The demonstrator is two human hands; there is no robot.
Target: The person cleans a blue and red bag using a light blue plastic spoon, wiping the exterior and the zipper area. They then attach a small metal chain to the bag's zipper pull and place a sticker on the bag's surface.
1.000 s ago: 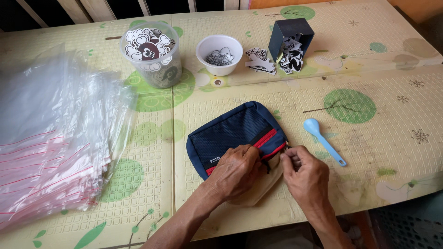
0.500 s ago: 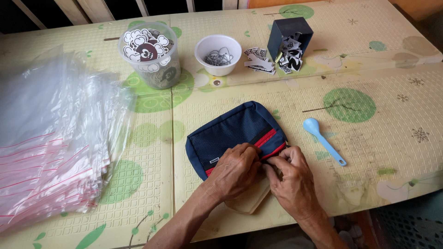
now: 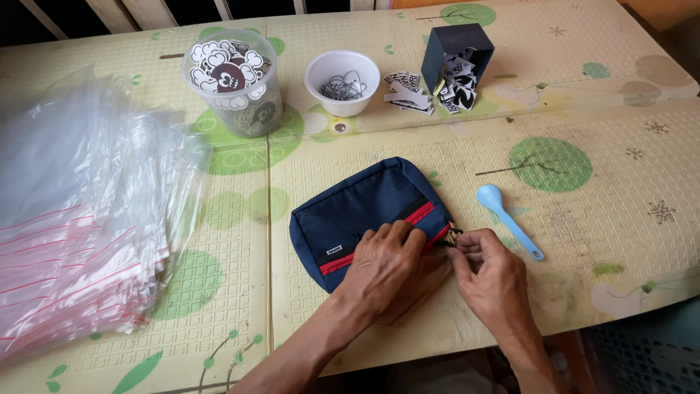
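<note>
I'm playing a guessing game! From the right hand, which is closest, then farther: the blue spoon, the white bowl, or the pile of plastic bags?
1. Blue spoon, just right of the right hand.
2. White bowl, up top.
3. Pile of plastic bags, far left.

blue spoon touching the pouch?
No: the light blue spoon lies on the mat apart from the navy pouch, with bare mat showing between them.

Quick tally: one navy zip pouch (image 3: pixel 364 211), one light blue plastic spoon (image 3: pixel 509 219), one white bowl (image 3: pixel 343 79) of metal rings, one clear tub (image 3: pixel 233 84) of stickers, one dark box (image 3: pixel 456 51), one stack of zip bags (image 3: pixel 80 226), and two hands.
</note>
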